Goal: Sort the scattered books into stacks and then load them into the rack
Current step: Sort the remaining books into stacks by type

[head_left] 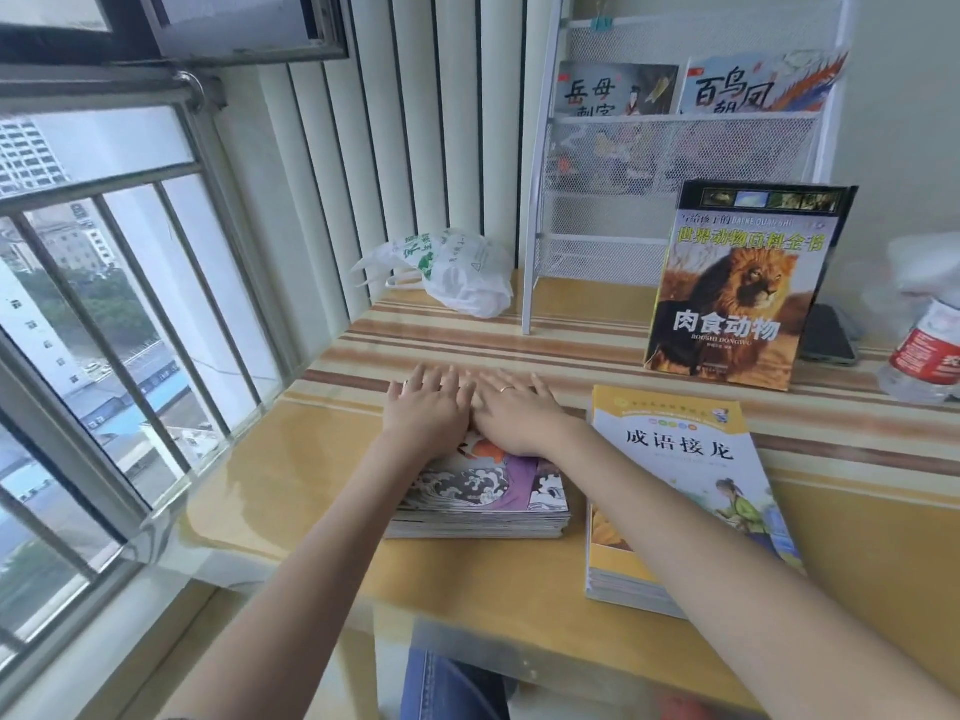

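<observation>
Your left hand (pixel 427 414) and right hand (pixel 511 418) lie flat, fingers straight, grasping nothing, side by side on the low stack of thin illustrated books (pixel 480 504) on the yellow striped bench (pixel 322 491).

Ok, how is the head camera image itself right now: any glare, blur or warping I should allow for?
Head view: daylight from the window leaves a glare sheen on the tabletop; the wide lens bows the window bars and the rack; the bottle at the right edge is smeared; both stacks' covers read sharp.

Yellow-and-brown striped table (pixel 519 324), white mesh rack (pixel 675 148), orange lion book (pixel 737 283), white-and-green bag (pixel 457 272)
</observation>
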A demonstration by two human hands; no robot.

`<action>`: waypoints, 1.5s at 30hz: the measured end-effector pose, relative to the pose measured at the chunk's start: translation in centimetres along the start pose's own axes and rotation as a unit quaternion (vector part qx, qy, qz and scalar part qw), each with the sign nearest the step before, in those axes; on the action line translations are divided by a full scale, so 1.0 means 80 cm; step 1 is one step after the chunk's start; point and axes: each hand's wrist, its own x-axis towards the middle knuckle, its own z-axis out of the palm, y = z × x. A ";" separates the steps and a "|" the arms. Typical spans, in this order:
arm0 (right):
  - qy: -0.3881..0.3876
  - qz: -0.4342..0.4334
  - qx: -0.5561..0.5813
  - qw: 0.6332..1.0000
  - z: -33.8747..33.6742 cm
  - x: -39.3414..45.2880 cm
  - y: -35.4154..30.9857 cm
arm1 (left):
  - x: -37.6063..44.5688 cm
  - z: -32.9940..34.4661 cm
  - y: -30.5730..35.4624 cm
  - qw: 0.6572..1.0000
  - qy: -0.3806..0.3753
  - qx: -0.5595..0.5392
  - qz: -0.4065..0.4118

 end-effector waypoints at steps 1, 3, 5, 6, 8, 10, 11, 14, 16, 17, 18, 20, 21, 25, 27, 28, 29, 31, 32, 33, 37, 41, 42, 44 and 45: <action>0.002 -0.009 0.016 1.000 -0.005 -0.001 0.000 | 0.004 -0.006 0.000 1.000 -0.024 0.010 0.002; 0.023 -0.025 0.120 0.992 -0.021 -0.003 0.005 | 0.010 -0.028 0.008 0.998 -0.062 0.022 0.018; 0.099 -0.015 0.245 0.964 -0.045 -0.007 0.023 | 0.017 -0.063 0.031 0.999 -0.015 -0.013 0.044; 0.148 0.005 0.277 0.949 -0.061 -0.010 0.040 | 0.025 -0.082 0.049 0.997 0.030 -0.048 0.058; 0.237 0.062 0.288 0.926 -0.090 -0.020 0.087 | 0.051 -0.107 0.093 0.983 0.091 -0.125 0.102; 0.318 0.122 0.283 0.897 -0.106 -0.035 0.141 | 0.075 -0.112 0.148 0.967 0.082 -0.199 0.139; 0.366 0.150 0.274 0.877 -0.109 -0.043 0.167 | 0.087 -0.108 0.176 0.959 0.067 -0.232 0.150; 0.489 0.246 0.244 0.800 -0.108 -0.069 0.238 | 0.118 -0.085 0.250 0.930 0.026 -0.339 0.139; 0.517 0.306 0.249 0.760 -0.103 -0.081 0.279 | 0.143 -0.066 0.285 0.907 0.021 -0.409 0.099; 0.513 0.329 0.258 0.750 -0.100 -0.084 0.298 | 0.156 -0.057 0.298 0.898 0.025 -0.432 0.080; 0.499 0.346 0.274 0.746 -0.096 -0.085 0.314 | 0.166 -0.049 0.308 0.890 0.027 -0.450 0.065; 0.467 0.361 0.320 0.741 -0.088 -0.081 0.340 | 0.184 -0.038 0.322 0.867 0.024 -0.495 0.054; 0.450 0.362 0.346 0.739 -0.083 -0.074 0.351 | 0.190 -0.033 0.327 0.856 0.021 -0.514 0.050; 0.392 0.361 0.416 0.737 -0.066 -0.046 0.377 | 0.212 -0.023 0.334 0.802 0.056 -0.592 0.050; 0.407 0.355 0.417 0.731 -0.063 -0.040 0.380 | 0.219 -0.022 0.336 0.774 0.034 -0.628 0.069; 0.419 0.352 0.409 0.731 -0.063 -0.038 0.380 | 0.219 -0.022 0.337 0.769 0.024 -0.634 0.074; 0.435 0.350 0.395 0.729 -0.064 -0.038 0.376 | 0.217 -0.023 0.339 0.763 0.023 -0.641 0.080; 0.481 0.341 0.359 0.724 -0.065 -0.039 0.366 | 0.208 -0.025 0.344 0.760 0.042 -0.643 0.081; 0.502 0.335 0.345 0.719 -0.066 -0.041 0.359 | 0.204 -0.026 0.346 0.760 0.053 -0.643 0.082; 0.513 0.333 0.339 0.715 -0.069 -0.045 0.351 | 0.198 -0.027 0.346 0.757 0.061 -0.645 0.084; 0.555 0.282 0.342 0.704 -0.074 -0.069 0.331 | 0.168 -0.039 0.334 0.732 0.043 -0.672 0.104; 0.531 0.222 0.424 0.699 -0.085 -0.099 0.309 | 0.144 -0.046 0.310 0.749 0.014 -0.649 0.135; 0.510 0.221 0.446 0.701 -0.089 -0.104 0.307 | 0.142 -0.050 0.305 0.744 0.013 -0.652 0.146; 0.483 0.226 0.489 0.690 -0.091 -0.103 0.312 | 0.138 -0.061 0.300 0.724 0.006 -0.667 0.172; 0.478 0.226 0.503 0.684 -0.088 -0.102 0.314 | 0.135 -0.065 0.300 0.719 -0.001 -0.670 0.183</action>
